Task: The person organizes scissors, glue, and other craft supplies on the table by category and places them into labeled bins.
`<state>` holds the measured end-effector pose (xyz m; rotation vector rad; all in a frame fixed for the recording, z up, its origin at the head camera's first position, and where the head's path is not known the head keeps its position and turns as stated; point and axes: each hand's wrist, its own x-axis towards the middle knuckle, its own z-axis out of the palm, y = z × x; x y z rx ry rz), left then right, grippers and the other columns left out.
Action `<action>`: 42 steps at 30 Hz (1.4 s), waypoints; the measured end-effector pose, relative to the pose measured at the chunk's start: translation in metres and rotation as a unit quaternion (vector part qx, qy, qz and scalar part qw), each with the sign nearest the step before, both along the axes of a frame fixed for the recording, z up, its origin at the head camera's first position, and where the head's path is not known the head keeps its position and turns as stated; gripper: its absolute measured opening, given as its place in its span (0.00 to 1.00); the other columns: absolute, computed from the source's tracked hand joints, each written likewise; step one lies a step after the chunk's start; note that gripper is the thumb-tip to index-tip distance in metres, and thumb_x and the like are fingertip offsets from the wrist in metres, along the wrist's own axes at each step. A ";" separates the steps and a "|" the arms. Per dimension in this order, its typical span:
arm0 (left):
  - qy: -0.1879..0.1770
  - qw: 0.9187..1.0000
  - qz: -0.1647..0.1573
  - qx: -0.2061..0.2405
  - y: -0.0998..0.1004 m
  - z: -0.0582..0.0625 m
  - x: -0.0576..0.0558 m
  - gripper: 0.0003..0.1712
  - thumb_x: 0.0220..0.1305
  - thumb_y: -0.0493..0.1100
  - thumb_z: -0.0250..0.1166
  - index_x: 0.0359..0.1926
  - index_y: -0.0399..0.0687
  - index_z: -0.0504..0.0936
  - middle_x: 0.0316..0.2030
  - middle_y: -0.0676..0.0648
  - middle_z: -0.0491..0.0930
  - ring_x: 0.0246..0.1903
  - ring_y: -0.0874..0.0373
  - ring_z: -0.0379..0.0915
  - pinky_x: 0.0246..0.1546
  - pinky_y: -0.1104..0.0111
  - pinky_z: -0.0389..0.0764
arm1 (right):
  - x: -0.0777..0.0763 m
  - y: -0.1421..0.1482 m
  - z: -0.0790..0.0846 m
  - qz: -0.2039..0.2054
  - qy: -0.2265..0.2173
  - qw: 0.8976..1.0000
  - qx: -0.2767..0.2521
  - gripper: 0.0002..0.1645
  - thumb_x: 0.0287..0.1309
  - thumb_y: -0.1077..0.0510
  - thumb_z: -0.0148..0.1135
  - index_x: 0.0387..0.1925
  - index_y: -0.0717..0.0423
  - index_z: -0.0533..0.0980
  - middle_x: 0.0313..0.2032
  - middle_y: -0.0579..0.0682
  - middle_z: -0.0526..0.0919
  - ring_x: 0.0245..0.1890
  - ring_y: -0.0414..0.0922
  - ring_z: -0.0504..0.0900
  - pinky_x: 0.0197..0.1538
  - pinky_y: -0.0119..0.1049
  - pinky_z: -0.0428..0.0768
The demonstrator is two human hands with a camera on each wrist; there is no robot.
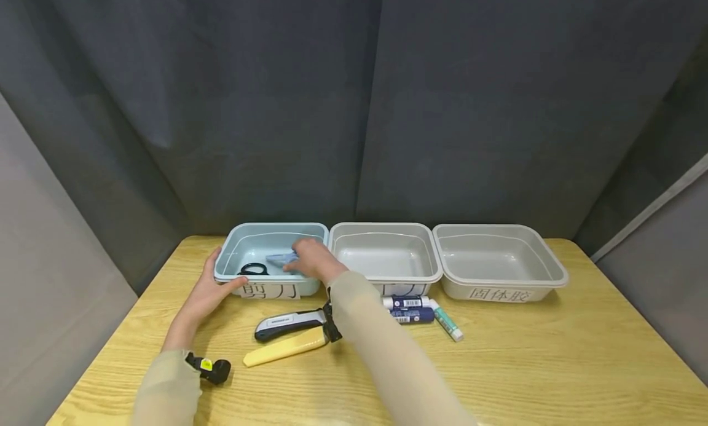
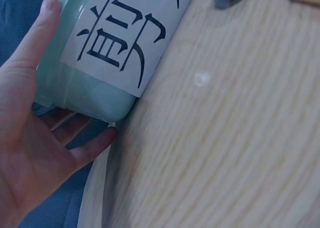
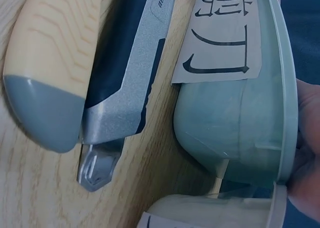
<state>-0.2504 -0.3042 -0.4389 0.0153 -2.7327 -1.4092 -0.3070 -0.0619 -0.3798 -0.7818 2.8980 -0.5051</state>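
Note:
My left hand (image 1: 212,291) grips the front left corner of the light-blue bin (image 1: 310,278), its thumb along the rim and its fingers round the side. In the left wrist view, the bin's label (image 2: 125,38) shows beside the thumb. Inside this bin, my right hand (image 1: 316,259) holds a pair of blue scissors (image 1: 279,259), partly hidden by the fingers. Black-handled scissors (image 1: 253,268) lie in the bin near its front wall. In the right wrist view, the bin's wall (image 3: 225,118) hides most of the right hand (image 3: 307,153).
A grey-black utility knife (image 1: 287,323) and a yellow utility knife (image 1: 287,347) lie in front of the bin. Glue sticks, including a green one (image 1: 447,323) and a dark blue one (image 1: 415,315), lie before the middle bin (image 1: 387,278). A grey bin (image 1: 500,284) stands right.

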 end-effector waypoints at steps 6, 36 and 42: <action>-0.001 1.000 0.002 -0.002 0.000 0.000 0.000 0.61 0.52 0.58 0.66 0.71 0.50 0.31 0.69 0.35 0.42 0.67 0.38 0.41 0.63 0.43 0.47 | 0.002 -0.002 0.003 -0.001 -0.006 0.999 0.034 0.27 0.53 0.42 0.61 0.49 0.56 0.75 0.43 0.49 0.80 0.42 0.44 0.76 0.48 0.37 0.74; -0.001 1.000 0.001 0.005 0.003 0.000 0.002 0.60 0.52 0.56 0.66 0.71 0.51 0.31 0.69 0.36 0.43 0.67 0.38 0.41 0.63 0.43 0.47 | 0.005 0.011 0.001 0.055 -0.013 0.996 -0.066 0.23 0.58 0.48 0.57 0.54 0.51 0.74 0.54 0.46 0.76 0.56 0.43 0.72 0.59 0.33 0.68; 0.001 1.000 -0.002 0.006 0.002 -0.001 0.002 0.61 0.52 0.57 0.66 0.71 0.50 0.31 0.69 0.36 0.42 0.67 0.39 0.41 0.63 0.43 0.46 | 0.003 0.018 0.002 0.089 -0.008 0.991 -0.099 0.21 0.59 0.53 0.57 0.54 0.53 0.74 0.53 0.47 0.77 0.52 0.46 0.75 0.54 0.33 0.72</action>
